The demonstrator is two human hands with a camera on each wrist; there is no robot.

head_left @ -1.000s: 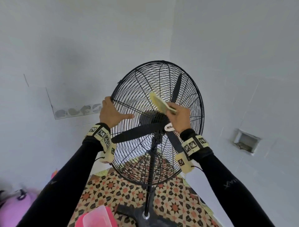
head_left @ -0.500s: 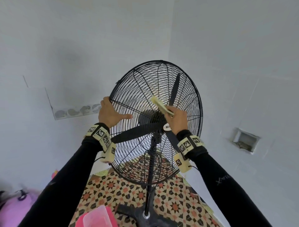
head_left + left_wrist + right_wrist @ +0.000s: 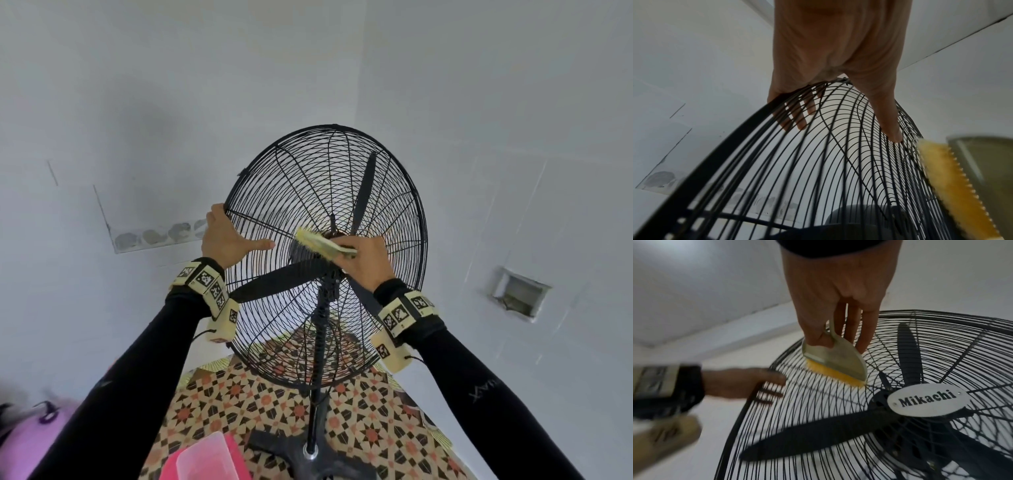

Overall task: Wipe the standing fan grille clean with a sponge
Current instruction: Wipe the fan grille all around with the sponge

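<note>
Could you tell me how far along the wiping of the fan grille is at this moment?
Underway. The left hand grips the grille rim to steady it, while the right hand holds the sponge against the wires just left of the badge. Cleaned areas cannot be told from uncleaned ones, so the remaining share is unclear.

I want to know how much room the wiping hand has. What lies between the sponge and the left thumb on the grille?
Only bare grille wires separate the sponge from the left hand thumb; the right wrist view shows it.
</note>
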